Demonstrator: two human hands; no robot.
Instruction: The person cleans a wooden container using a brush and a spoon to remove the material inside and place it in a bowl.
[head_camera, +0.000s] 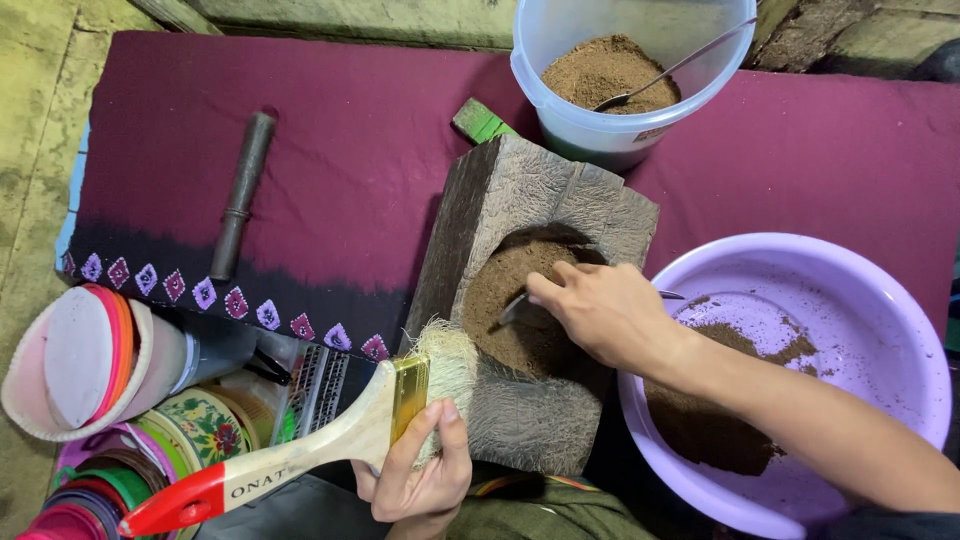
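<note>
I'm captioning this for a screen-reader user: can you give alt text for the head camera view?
A person's right hand presses a metal spoon into brown powder filling a hollowed wooden block, while the left hand holds a wide paintbrush against it. A lilac basin and a clear bucket of powder stand beside, on maroon cloth.

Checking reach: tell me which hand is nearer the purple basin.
Right. The right hand holds a spoon in the wooden mould just beside the purple basin; the left hand grips the paintbrush beyond the mould.
</note>
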